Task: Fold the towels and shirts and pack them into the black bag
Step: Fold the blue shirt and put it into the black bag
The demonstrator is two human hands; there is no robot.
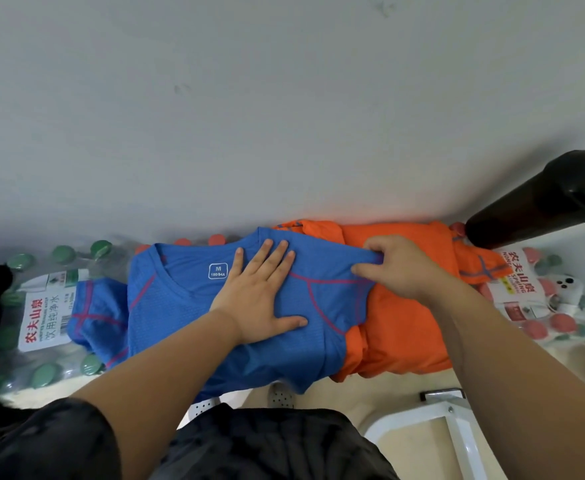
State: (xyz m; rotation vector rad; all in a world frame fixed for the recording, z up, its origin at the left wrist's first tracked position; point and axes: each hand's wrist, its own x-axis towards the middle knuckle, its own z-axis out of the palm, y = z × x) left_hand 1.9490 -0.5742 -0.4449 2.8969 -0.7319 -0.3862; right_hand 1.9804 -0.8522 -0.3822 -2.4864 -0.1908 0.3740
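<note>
Blue shirt [235,344] lies on bottle packs [42,306], collar toward the wall [284,116], hem toward the person; long axis far-to-near. Left grip [260,299] flat, fingers spread, pressing its chest. Right grip [395,268] pinches its sleeve edge, over orange shirt [405,327]. Black bag [543,202] far right.

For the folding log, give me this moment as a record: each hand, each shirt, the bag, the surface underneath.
left hand: flat, fingers spread, pressing the blue mesh shirt with pink seams
right hand: pinching the blue shirt's edge
orange shirt with grey seams: beside and partly under the blue one
black bag: far right, beside the wall
underneath: shrink-wrapped packs of bottled water
</note>
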